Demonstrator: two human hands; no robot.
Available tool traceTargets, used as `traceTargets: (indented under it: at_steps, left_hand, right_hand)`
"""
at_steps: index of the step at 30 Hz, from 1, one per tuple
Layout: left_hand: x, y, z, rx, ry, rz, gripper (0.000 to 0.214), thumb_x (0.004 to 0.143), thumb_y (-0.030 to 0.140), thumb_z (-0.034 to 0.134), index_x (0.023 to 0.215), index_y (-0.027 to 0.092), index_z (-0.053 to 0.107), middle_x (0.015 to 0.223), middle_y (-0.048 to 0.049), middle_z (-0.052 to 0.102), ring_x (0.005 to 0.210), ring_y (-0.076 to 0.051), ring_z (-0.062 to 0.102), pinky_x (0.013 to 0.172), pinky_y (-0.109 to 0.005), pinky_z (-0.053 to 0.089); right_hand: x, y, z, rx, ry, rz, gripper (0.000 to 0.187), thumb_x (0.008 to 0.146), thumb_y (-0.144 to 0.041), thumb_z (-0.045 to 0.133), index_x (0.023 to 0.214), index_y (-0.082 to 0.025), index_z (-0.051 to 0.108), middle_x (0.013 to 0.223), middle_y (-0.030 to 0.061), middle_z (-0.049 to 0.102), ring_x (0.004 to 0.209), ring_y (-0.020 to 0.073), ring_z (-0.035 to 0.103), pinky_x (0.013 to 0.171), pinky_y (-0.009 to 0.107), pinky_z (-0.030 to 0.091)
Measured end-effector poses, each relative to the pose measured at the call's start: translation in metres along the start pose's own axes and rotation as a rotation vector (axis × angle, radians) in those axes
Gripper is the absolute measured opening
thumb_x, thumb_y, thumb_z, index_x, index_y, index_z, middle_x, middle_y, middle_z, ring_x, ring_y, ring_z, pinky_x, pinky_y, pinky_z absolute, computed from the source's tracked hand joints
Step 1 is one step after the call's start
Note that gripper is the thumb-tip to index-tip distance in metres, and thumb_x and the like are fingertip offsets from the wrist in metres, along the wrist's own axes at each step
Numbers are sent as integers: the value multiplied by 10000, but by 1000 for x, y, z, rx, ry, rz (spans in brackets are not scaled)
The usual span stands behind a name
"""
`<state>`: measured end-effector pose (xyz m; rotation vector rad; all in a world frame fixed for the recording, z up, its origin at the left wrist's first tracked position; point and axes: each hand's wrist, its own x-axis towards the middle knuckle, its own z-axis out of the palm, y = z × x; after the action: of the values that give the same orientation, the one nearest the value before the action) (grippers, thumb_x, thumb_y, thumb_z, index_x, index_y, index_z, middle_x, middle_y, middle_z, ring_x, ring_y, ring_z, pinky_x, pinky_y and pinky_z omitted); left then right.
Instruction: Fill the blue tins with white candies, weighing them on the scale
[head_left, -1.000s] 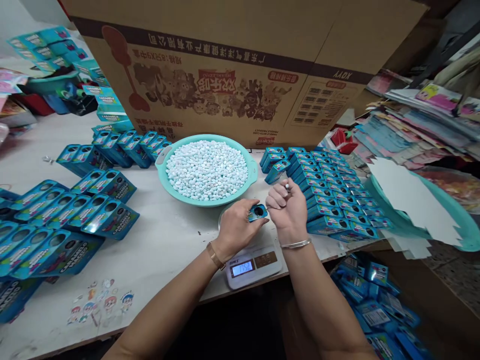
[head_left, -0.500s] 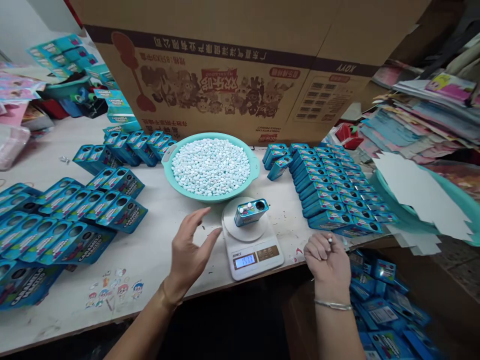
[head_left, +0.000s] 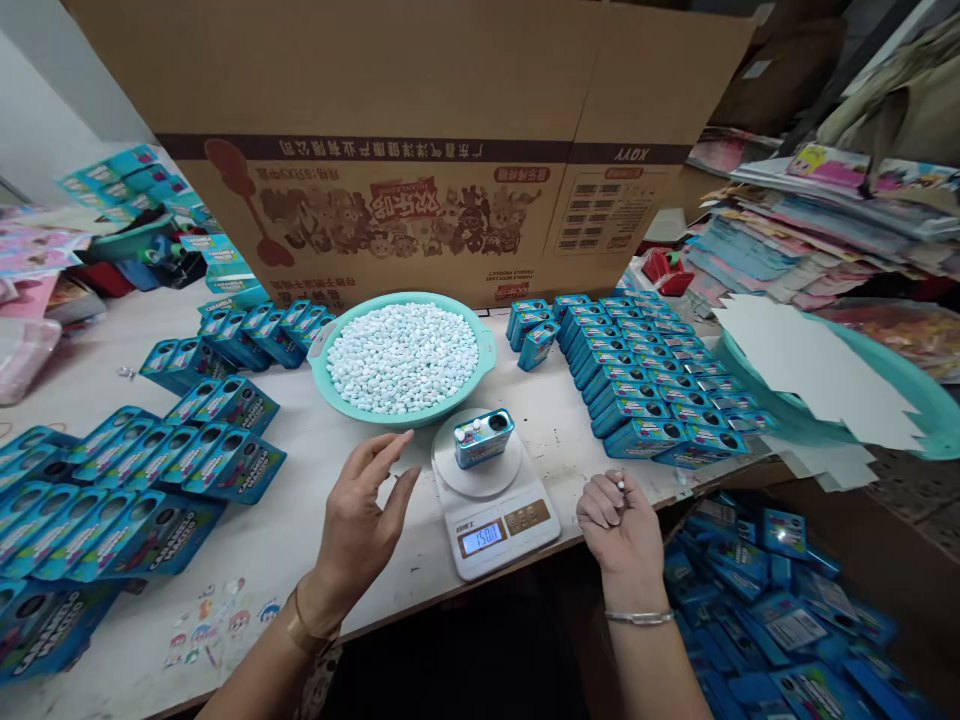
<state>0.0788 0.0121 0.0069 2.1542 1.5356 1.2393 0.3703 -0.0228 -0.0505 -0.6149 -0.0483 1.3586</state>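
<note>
A blue candy tin (head_left: 484, 438) with a dark round opening stands on the round plate of a white digital scale (head_left: 499, 540). Small white candies lie on the tin's top beside the opening. My left hand (head_left: 365, 520) hovers just left of the scale, thumb and fingers apart, nothing in it. To the right of the scale, my right hand (head_left: 619, 525) is curled palm up with a small white candy (head_left: 621, 486) pinched at its fingertips. Behind the scale sits a mint-green basin (head_left: 321, 372) heaped with pale candies (head_left: 405, 355).
Rows of blue tins (head_left: 637, 380) stand at right, and more open-topped tins (head_left: 157, 490) at left. A large cardboard box (head_left: 420, 80) walls off the back. Below the table's right edge lies a pile of tins (head_left: 772, 600). Paper stacks (head_left: 810, 240) rise far right.
The view has shifted slightly. The number on the scale's display has changed, and another candy appears to lie on the tin's top. Both hands keep nearly the same pose.
</note>
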Motion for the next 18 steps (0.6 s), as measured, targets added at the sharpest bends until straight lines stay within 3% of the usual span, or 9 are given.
traceTargets:
  at_steps: [4, 12, 15, 18]
  left_hand:
    - [19, 9, 17, 3, -75, 87, 327, 916, 309, 575, 1229, 243, 644, 1105, -86, 657, 1025, -240, 651, 893, -403, 573]
    - [43, 21, 44, 45, -157, 127, 199, 926, 270, 561, 1038, 197, 709, 887, -59, 663, 850, -201, 624, 761, -341, 526]
    - [49, 22, 49, 49, -190, 139, 179, 928, 250, 554, 994, 202, 714, 850, -46, 660, 840, -201, 613, 748, -330, 505]
    - [53, 21, 52, 25, -200, 136, 165, 930, 231, 553, 950, 203, 714, 827, -38, 660, 823, -194, 610, 732, -317, 492]
  right_hand:
    - [7, 14, 29, -12, -25, 42, 197, 842, -218, 621, 718, -206, 468, 489, -119, 347, 342, 36, 288, 347, 142, 281]
    - [30, 24, 139, -10, -46, 76, 261, 932, -276, 532, 692, -195, 472, 473, -115, 302, 369, 44, 274, 399, 153, 296]
    - [35, 28, 156, -69, -57, 82, 263, 906, -302, 598, 697, -196, 481, 477, -122, 298, 384, 44, 293, 452, 167, 361]
    - [38, 32, 160, -129, -51, 77, 274, 896, -337, 623, 701, -198, 490, 487, -122, 310, 410, 50, 325, 537, 193, 436]
